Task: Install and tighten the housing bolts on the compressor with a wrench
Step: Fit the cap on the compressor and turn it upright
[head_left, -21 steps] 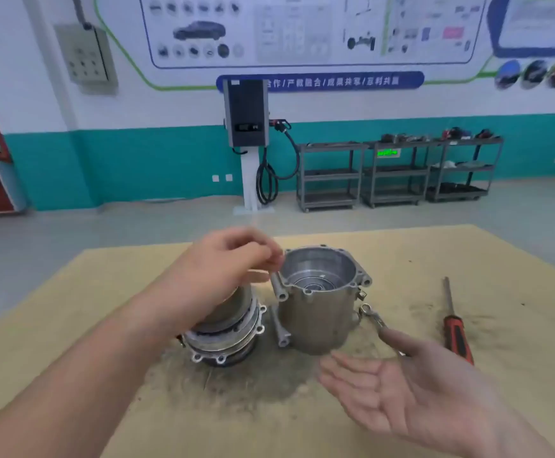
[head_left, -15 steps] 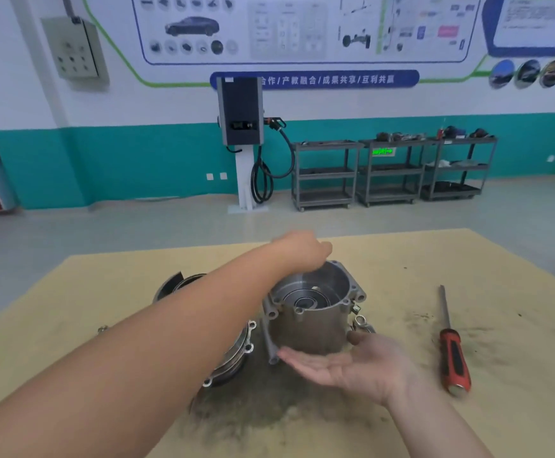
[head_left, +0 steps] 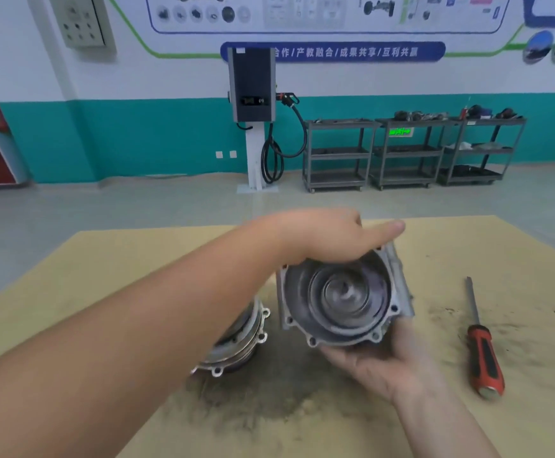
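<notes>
Housing, upright on the table half a second ago, now tipped toward the viewer—left hand gripping its far rim, right hand cupping it from beneath—beside the compressor body; mating comes next, bolts not yet fitted.

both hands tilting compressor housing, screwdriver beside
</notes>
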`<action>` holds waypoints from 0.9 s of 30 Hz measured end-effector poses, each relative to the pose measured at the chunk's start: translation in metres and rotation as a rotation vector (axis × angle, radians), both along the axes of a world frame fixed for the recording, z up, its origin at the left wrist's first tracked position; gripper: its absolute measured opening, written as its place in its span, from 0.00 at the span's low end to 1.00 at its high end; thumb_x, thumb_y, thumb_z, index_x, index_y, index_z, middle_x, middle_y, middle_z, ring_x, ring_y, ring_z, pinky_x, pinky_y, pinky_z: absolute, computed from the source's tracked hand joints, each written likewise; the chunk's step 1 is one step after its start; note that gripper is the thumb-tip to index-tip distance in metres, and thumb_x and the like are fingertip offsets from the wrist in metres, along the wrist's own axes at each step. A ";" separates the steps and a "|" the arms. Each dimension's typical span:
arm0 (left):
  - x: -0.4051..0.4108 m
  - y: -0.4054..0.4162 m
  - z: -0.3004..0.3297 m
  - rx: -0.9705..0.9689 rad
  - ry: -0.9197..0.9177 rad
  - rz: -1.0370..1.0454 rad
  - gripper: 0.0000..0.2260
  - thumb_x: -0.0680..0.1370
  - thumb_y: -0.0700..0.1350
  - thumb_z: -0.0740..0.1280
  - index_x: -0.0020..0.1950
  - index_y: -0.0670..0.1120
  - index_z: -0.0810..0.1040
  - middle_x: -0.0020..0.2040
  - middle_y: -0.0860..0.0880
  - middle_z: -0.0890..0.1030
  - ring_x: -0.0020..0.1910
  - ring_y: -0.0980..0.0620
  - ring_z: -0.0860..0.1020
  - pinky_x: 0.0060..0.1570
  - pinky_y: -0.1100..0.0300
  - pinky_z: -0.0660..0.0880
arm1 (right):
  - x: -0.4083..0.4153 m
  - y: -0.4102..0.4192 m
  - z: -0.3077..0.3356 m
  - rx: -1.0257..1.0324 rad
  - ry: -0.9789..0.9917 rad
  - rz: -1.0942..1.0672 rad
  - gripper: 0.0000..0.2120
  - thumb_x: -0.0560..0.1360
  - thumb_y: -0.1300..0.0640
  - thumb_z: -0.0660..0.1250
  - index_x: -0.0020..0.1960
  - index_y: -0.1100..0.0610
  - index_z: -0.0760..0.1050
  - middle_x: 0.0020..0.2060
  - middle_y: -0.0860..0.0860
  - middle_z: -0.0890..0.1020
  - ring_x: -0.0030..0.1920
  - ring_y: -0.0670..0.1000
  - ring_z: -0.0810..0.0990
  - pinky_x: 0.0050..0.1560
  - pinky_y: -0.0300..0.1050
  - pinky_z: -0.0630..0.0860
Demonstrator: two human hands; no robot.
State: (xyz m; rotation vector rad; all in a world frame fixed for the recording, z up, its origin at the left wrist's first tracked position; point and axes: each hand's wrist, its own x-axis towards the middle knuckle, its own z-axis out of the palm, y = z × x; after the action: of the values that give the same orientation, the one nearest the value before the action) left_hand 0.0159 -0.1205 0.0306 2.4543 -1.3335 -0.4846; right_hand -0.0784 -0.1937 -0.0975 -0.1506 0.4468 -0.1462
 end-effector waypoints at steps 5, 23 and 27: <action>0.006 0.079 0.028 -0.348 -0.120 0.016 0.25 0.77 0.70 0.51 0.58 0.57 0.77 0.54 0.61 0.79 0.50 0.66 0.76 0.45 0.69 0.65 | 0.008 0.014 0.030 -0.548 -0.076 -0.332 0.38 0.67 0.32 0.62 0.67 0.57 0.74 0.56 0.56 0.83 0.50 0.54 0.82 0.57 0.52 0.77; 0.018 0.213 -0.095 -0.971 0.295 0.232 0.32 0.74 0.66 0.58 0.76 0.57 0.65 0.72 0.67 0.67 0.72 0.69 0.62 0.71 0.69 0.59 | 0.061 0.075 0.044 -1.670 -0.355 -0.389 0.36 0.50 0.48 0.74 0.57 0.46 0.68 0.46 0.31 0.82 0.48 0.31 0.79 0.44 0.26 0.74; 0.016 0.207 -0.119 -0.963 0.333 0.292 0.30 0.76 0.65 0.53 0.77 0.59 0.61 0.74 0.69 0.62 0.75 0.69 0.56 0.78 0.58 0.52 | 0.072 0.063 0.042 -1.736 -0.435 -0.230 0.39 0.52 0.51 0.74 0.62 0.47 0.67 0.51 0.36 0.82 0.52 0.33 0.79 0.47 0.26 0.74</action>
State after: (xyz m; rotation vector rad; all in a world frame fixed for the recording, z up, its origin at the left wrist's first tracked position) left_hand 0.0320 0.0862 -0.0880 1.6223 -0.7705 -0.1075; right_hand -0.0067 -0.1305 -0.0558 -1.7360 -0.2185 -0.7551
